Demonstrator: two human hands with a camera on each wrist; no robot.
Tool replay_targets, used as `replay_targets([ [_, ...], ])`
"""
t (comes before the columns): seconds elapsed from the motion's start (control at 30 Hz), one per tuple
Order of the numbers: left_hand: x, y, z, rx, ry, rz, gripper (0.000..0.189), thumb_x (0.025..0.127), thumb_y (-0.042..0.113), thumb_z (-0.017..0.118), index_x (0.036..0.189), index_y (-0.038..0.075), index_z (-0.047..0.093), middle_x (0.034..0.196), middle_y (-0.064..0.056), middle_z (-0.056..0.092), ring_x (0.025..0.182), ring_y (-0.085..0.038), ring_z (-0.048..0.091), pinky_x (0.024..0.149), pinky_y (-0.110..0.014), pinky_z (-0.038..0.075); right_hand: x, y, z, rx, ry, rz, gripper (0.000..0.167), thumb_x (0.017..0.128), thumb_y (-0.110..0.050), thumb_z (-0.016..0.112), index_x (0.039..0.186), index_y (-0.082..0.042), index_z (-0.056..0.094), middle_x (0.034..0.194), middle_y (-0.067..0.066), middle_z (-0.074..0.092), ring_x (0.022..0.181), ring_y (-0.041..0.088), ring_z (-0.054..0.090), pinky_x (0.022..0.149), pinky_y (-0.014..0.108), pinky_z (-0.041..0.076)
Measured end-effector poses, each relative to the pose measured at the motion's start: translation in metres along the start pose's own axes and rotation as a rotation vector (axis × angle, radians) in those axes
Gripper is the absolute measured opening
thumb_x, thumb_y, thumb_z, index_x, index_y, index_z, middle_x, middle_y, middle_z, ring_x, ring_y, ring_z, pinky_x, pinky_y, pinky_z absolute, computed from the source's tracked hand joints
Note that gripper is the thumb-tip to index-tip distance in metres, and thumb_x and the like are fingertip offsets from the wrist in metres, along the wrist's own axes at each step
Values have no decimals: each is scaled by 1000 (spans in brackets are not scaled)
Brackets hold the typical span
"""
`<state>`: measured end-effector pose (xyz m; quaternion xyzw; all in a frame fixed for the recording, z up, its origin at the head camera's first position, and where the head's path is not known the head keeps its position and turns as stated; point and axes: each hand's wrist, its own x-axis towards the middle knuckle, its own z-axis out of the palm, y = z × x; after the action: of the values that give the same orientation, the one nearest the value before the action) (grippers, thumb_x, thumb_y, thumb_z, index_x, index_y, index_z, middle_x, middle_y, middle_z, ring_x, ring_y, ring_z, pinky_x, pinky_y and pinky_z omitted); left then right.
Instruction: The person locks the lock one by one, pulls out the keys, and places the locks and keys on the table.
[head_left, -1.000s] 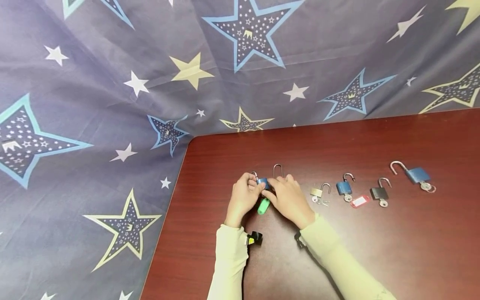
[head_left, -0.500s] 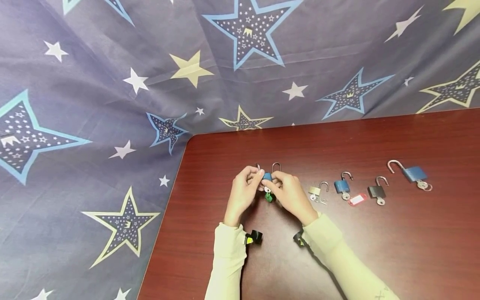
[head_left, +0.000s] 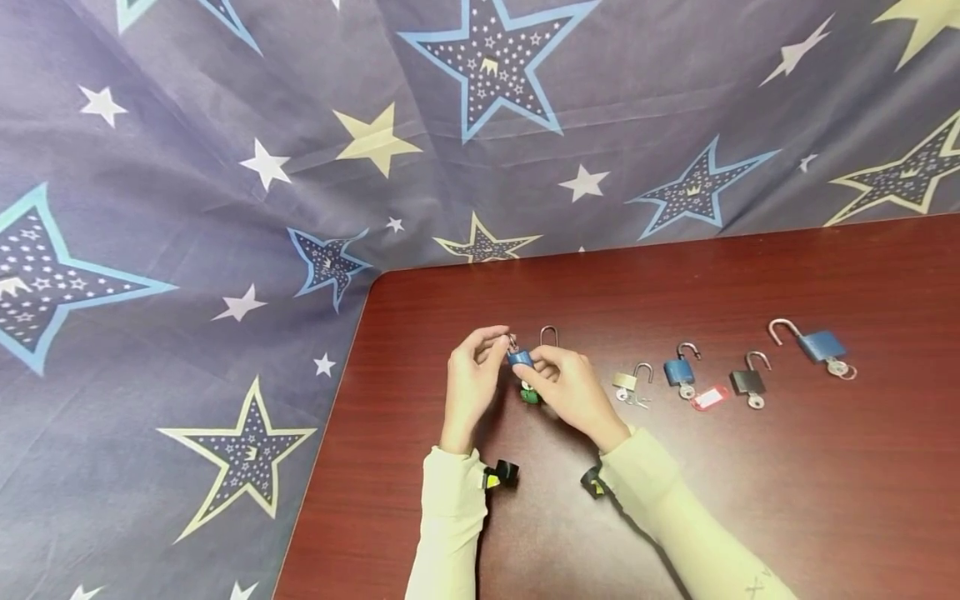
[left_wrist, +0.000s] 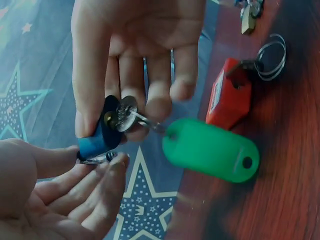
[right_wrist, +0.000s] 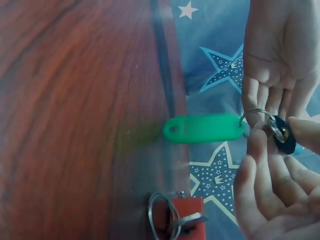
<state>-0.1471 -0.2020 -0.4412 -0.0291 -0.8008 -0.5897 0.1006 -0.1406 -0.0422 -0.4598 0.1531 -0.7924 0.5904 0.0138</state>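
A small blue padlock (head_left: 520,358) is held between both hands. My right hand (head_left: 573,387) pinches its body between thumb and fingers. My left hand (head_left: 472,379) pinches at the metal shackle, on the side away from the key; fingertips partly hide the shackle. From the keyhole sticks a silver key (left_wrist: 127,114), and a green key tag (left_wrist: 210,150) dangles from its ring. Behind the right hand stands a red padlock (left_wrist: 232,100) with key and ring, its body hidden in the head view except for the tall shackle (head_left: 550,335).
To the right on the dark red table (head_left: 675,500) lie a brass padlock (head_left: 623,381), a blue padlock (head_left: 678,372), a black padlock (head_left: 747,382) and a larger blue padlock (head_left: 822,346), all with shackles swung out. A red tag (head_left: 709,398) lies among them. Star-patterned cloth (head_left: 330,350) borders the table.
My left hand has shifted from the padlock's body to its shackle, while my right hand has taken the body. The green tag has swung from lying face-up to hanging down.
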Motion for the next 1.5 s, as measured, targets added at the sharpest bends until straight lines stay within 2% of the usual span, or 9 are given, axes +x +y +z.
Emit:
replay_targets([
  [0.2,1,2,-1,-203,-63,-5,23,101,6,55,119,-3,66,108,-26,70,95,-22,72,87,-27,57,3,2,3,53,-18,-9,15,93,-24,71,96,-9,73,85,3,75,74,16,72,67,26,56],
  [0.37,0,3,1,-230,-47,-31,23,101,8,57,118,-3,67,106,-23,71,93,-16,71,84,-25,57,3,5,3,105,-31,14,15,95,-19,68,100,-6,72,90,7,74,82,17,73,71,25,57],
  [0.63,-3,22,-1,-263,123,-10,21,97,5,62,100,-15,66,85,-22,73,76,-12,72,71,-21,57,1,-1,0,266,-134,17,23,99,-16,62,116,-1,65,91,23,71,74,32,73,63,35,58],
  [0.73,-6,36,-2,-179,121,30,18,96,3,63,98,-14,69,83,-25,72,74,-16,71,69,-23,57,2,-2,-1,266,-124,8,24,100,-15,60,117,0,65,90,24,71,75,32,72,65,39,59],
  [0.83,-9,43,-3,-49,110,65,17,96,3,63,98,-10,72,83,-24,73,73,-19,71,69,-37,60,3,-3,-3,261,-99,7,24,100,-14,59,117,2,65,89,22,72,76,31,72,68,38,61],
  [0.97,-8,31,0,-11,83,51,17,96,4,63,98,-9,73,85,-23,74,74,-23,72,70,-53,58,4,-2,-5,264,-80,10,24,99,-13,60,116,4,66,85,19,73,72,24,73,65,32,60],
  [1.13,-5,13,6,-46,75,42,18,96,9,65,99,-6,75,87,-22,74,75,-31,74,68,-44,60,6,-2,-8,280,-79,17,25,99,-12,61,116,6,66,83,24,72,66,17,70,61,28,59],
  [1.37,-5,11,12,140,120,123,18,95,20,68,94,7,79,88,-6,77,74,-9,69,66,-22,57,4,-6,-7,245,-24,55,24,98,-12,62,114,5,68,75,16,71,62,24,68,56,23,55],
  [1.5,-6,11,12,130,126,116,18,95,19,68,95,6,79,90,-8,77,72,-6,68,64,-22,58,3,-9,-5,254,-1,63,25,98,-15,64,114,4,69,76,16,72,62,15,67,57,21,54],
])
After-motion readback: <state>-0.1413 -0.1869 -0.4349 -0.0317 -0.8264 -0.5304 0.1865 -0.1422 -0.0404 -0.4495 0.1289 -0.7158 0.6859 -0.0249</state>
